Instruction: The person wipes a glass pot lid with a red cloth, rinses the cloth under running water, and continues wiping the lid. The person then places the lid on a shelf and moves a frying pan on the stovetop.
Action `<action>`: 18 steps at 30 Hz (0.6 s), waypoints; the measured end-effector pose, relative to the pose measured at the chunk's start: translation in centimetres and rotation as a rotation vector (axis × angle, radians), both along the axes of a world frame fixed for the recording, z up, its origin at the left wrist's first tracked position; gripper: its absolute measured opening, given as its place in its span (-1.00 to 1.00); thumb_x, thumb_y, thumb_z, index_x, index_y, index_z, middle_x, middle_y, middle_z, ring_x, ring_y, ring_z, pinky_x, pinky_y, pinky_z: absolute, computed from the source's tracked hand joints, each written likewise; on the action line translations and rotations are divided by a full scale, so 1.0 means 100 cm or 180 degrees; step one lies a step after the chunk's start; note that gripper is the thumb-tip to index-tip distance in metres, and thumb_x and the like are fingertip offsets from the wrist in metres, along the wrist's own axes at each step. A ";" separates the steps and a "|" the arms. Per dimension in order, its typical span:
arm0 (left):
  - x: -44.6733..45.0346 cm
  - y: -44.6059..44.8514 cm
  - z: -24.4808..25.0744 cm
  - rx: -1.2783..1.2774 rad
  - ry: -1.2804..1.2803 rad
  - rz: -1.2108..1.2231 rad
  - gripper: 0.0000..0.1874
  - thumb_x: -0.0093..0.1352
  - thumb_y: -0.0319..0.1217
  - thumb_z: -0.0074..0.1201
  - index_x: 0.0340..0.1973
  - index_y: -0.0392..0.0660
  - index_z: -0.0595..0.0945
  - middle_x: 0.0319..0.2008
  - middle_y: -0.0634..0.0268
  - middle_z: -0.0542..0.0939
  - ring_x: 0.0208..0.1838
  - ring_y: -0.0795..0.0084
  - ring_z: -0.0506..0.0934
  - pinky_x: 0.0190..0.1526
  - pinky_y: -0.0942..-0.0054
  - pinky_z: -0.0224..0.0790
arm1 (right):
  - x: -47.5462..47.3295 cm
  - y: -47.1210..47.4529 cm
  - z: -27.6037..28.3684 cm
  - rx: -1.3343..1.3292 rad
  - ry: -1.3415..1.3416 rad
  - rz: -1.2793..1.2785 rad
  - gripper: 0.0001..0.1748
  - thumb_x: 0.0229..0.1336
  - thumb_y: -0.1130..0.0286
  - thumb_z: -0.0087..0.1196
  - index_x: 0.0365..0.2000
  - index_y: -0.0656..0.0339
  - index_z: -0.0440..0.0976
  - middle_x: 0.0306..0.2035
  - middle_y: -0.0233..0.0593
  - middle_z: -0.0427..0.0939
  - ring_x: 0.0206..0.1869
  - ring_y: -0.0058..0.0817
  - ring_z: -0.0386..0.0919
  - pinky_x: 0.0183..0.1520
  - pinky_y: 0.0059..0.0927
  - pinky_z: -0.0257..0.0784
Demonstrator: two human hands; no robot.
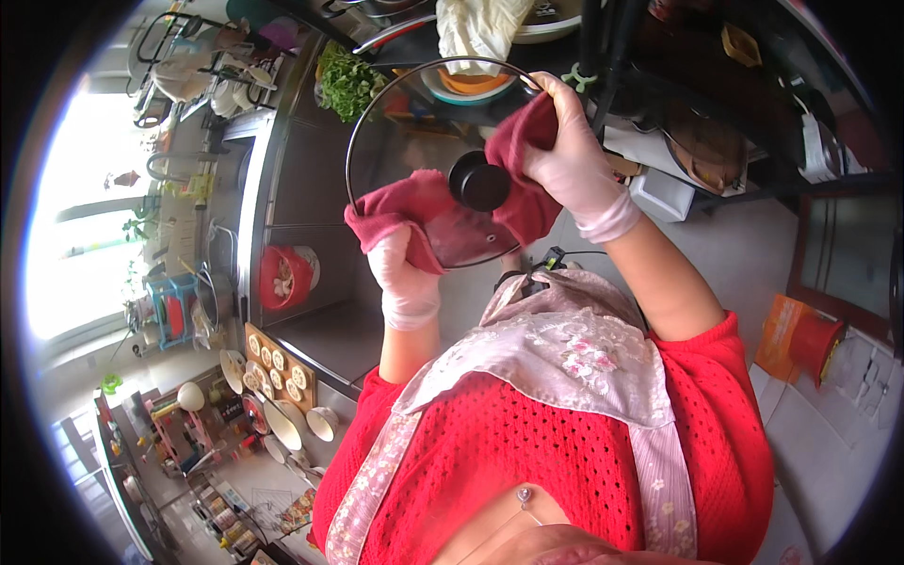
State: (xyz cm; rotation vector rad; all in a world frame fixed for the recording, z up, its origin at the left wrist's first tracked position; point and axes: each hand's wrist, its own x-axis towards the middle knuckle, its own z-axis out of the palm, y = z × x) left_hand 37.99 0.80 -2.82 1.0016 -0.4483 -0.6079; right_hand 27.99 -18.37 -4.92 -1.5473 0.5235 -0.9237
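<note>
A round glass lid (431,148) with a dark metal rim and a black knob is held up before the person. My left hand (406,272), in a thin translucent glove, grips a dark red cloth (406,205) against the lid's lower left rim. My right hand (575,152), gloved too, holds the rim at the upper right with its fingers, with red cloth (526,169) between hand and glass. The cloth also shows through the glass near the knob. Behind the lid's top edge, a bowl (470,85) with something orange stands on a dark shelf.
Leafy greens (349,81), a white cloth (480,28) and a red-handled pan are beyond the lid. A red bucket (286,275) stands at the left. A wooden board (311,395) with round pieces and several bowls lie lower left. A white bin (660,194) stands at right.
</note>
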 end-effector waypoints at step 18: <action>0.155 0.066 -0.037 -0.1319 0.1230 0.0886 -0.42 0.36 -0.11 0.16 0.18 -0.17 0.46 0.12 0.12 0.55 0.19 0.10 0.49 0.28 0.11 0.30 | 0.179 0.116 -0.020 0.3594 -0.1470 0.2731 -0.31 0.15 0.12 0.24 0.20 0.25 0.32 0.08 -0.16 0.52 0.12 -0.40 0.50 0.21 -0.38 0.40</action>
